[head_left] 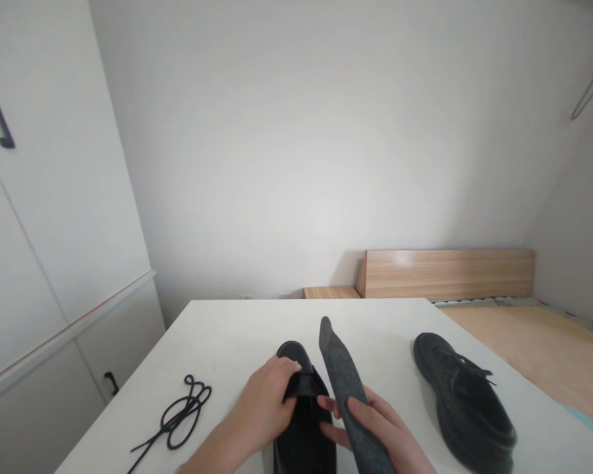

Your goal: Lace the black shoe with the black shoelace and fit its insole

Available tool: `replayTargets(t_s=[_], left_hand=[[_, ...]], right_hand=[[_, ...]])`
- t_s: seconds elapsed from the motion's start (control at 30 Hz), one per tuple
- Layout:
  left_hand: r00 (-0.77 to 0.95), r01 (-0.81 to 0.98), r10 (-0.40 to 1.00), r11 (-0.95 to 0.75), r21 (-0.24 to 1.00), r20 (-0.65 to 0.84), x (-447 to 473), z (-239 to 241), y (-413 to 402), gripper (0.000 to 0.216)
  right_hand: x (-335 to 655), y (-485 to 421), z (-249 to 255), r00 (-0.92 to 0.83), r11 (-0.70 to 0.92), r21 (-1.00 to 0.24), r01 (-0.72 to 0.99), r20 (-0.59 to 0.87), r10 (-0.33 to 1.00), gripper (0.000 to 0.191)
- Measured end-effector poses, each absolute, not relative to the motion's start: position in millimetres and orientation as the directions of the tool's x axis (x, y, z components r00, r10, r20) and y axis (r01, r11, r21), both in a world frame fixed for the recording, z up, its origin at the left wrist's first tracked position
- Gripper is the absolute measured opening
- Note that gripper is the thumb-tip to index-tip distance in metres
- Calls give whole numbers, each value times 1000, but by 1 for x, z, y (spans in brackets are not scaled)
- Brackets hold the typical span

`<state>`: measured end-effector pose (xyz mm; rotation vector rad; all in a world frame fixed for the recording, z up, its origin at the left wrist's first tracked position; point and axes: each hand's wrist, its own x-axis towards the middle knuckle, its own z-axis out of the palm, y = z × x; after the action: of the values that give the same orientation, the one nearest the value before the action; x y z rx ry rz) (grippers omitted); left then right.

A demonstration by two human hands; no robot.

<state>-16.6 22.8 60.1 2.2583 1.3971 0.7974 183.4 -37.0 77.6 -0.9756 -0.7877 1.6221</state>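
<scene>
Curling closed over the near-centre shoe (304,444), the left hand (271,390) grips its tongue (302,384), while the loosely curled right hand (375,421) pinches the insole (344,372) just right, its unsupported far end perhaps liable to flop or twist.

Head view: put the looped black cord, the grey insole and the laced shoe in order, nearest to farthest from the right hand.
1. Grey insole: held in the right hand.
2. Laced shoe: to that hand's right, apart from it.
3. Looped black cord: well off to the left, past the left hand.
</scene>
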Motion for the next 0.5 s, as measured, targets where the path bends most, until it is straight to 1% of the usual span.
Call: replayTargets(t_s=[0.03,0.1,0.17,0.2,0.27,0.33,0.4,0.43,0.5], left_hand=[[303,681,912,-411,606,277,-16,59,26,36],[226,590,938,-348,728,264,-17,55,33,20],[197,458,952,-299,837,232,-16,49,38,21],[187,402,957,-279,872,220,-15,45,39,24],[123,320,963,-266,909,239,-13,35,38,29],[42,254,951,-307,917,307,-10,26,35,33],[7,222,925,-371,902,379,-7,20,31,29],[7,229,916,-393,891,402,-6,18,30,28],[-23,241,909,-399,885,416,-5,14,28,30]], right_hand=[[186,-36,79,-131,-237,-879,-414,-200,971,52],[191,-34,83,-129,-218,-904,-369,-182,975,48],[198,-33,87,-127,-171,-946,-276,-140,982,43],[203,-32,89,-133,-130,-974,-188,-106,985,41],[212,-32,97,-140,-11,-998,65,-21,990,35],[222,-34,109,-176,136,-929,343,79,981,26],[231,-38,126,-260,249,-799,547,120,958,16],[235,-41,134,-311,285,-728,624,103,945,13],[240,-48,149,-372,318,-590,742,32,928,14]])
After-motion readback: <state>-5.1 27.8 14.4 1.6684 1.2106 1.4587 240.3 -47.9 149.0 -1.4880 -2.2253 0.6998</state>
